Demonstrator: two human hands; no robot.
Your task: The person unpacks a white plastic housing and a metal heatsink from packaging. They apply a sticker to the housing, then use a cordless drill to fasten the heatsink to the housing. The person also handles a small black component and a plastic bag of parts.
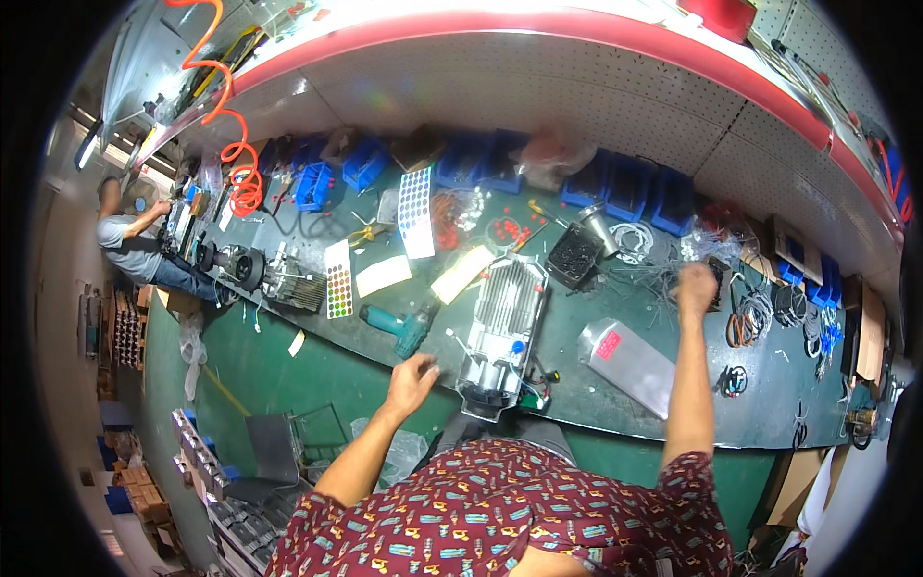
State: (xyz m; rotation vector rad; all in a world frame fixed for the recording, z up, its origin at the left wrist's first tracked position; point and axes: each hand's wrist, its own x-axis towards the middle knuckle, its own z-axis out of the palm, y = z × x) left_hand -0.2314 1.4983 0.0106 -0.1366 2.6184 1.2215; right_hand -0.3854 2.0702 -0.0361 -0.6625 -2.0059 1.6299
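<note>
A silver finned metal housing (508, 308) lies lengthwise on the bench in front of me, a blue round part and short wires at its near end. My left hand (413, 383) hovers by the bench edge, left of the housing, with loosely bent fingers apart and nothing in them. Just beyond it lies a teal cordless drill (409, 327). My right hand (696, 290) reaches far right over a tangle of thin grey wires (663, 281); its fingers are blurred and partly hidden. Nearer me on that side rests a flat grey metal cover (630, 365) with a red label.
Blue bins (625, 188) line the back of the bench. A black box-shaped part (574, 255), sticker sheets (416, 212) and coiled cables (752, 317) lie about. An orange coiled hose (240, 178) hangs at left. Another person (135, 236) works at the bench's far left end.
</note>
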